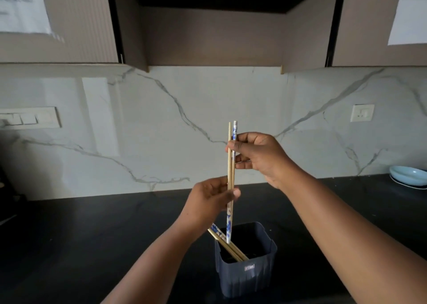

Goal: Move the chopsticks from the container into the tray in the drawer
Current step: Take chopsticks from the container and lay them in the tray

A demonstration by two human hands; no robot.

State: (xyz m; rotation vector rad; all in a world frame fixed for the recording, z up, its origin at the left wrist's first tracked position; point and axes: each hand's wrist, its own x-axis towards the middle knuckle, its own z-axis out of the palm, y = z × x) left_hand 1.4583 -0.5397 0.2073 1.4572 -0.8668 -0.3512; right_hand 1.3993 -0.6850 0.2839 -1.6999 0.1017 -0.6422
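A dark blue plastic container (247, 273) stands on the black counter near the bottom middle. Several chopsticks (227, 243) lean inside it, tan with blue-and-white patterned ends. A pair of chopsticks (231, 165) is held upright above the container, its lower tip just over the rim. My right hand (256, 157) pinches the pair near the top. My left hand (212, 197) grips the same pair lower down. The drawer and its tray are out of view.
The black counter (92, 234) runs along a white marbled wall. A light blue bowl on a plate (407, 176) sits at the far right. Wall cabinets (69, 21) hang overhead. A switch panel (30, 117) and a socket (361, 113) are on the wall.
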